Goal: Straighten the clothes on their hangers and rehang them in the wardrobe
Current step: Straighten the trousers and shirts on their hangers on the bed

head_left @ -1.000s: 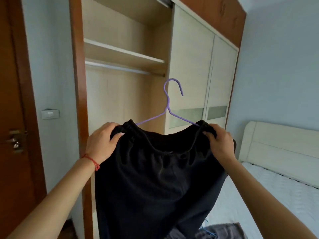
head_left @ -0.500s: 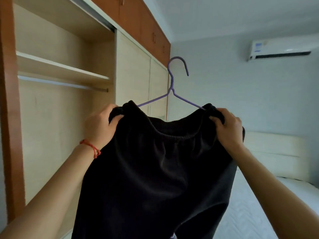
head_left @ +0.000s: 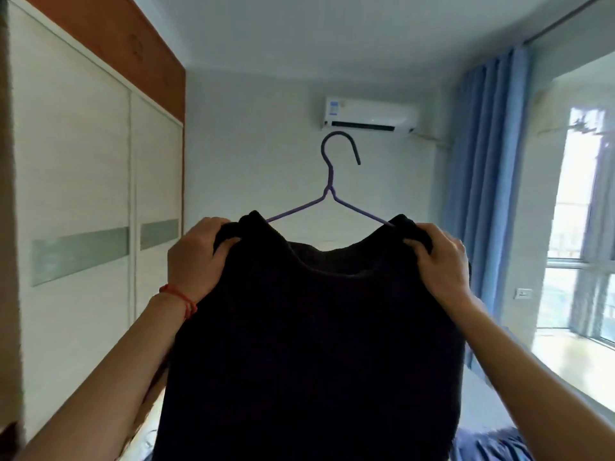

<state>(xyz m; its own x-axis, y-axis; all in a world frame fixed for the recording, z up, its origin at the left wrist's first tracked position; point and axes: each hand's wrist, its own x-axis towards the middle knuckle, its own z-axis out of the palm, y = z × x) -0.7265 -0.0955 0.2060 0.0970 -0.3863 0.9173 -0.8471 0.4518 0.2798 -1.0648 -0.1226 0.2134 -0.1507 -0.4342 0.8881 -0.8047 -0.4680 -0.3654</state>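
A black garment [head_left: 316,344] hangs on a purple wire hanger [head_left: 329,191] held up in front of me. My left hand [head_left: 199,257] grips the garment's left shoulder over the hanger end. My right hand [head_left: 439,257] grips the right shoulder the same way. The hanger's hook points up and curls to the right, free of any rail. The wardrobe's closed sliding doors [head_left: 83,201] stand at the left; its open section and rail are out of view.
An air conditioner [head_left: 369,116] is mounted on the far wall. Blue curtains [head_left: 482,181] and a bright window [head_left: 582,227] fill the right side. Dark blue fabric [head_left: 492,444] lies at the lower right.
My view has swung right, away from the open wardrobe section toward the far wall and window. Both hands keep the same grip on the garment's shoulders.
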